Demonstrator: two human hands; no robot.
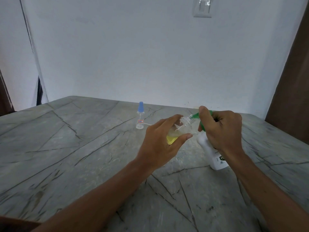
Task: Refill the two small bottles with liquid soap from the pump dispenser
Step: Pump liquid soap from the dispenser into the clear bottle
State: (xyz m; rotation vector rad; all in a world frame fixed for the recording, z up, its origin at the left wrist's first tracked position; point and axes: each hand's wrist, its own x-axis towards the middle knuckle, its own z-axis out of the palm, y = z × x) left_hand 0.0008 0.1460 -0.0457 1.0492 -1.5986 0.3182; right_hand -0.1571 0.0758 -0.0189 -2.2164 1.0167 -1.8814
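Small bottle [179,129] in curled left hand [161,145], dispenser [207,149] in right hand [223,129]

Surface [66,148]: grey stone look, dark veins, smooth, low sheen. Held bottle [180,129] in left hand [160,143]: clear plastic, glossy glints. Standing bottle [140,118]: clear plastic too; cap [141,105] pale blue translucent plastic; label [140,121] white paper, matt. Pump dispenser [209,151]: white opaque plastic, smooth; pump head [194,116] green plastic. Wall [133,56]: painted, matt. Switch plate [203,7]: white plastic, glossy.
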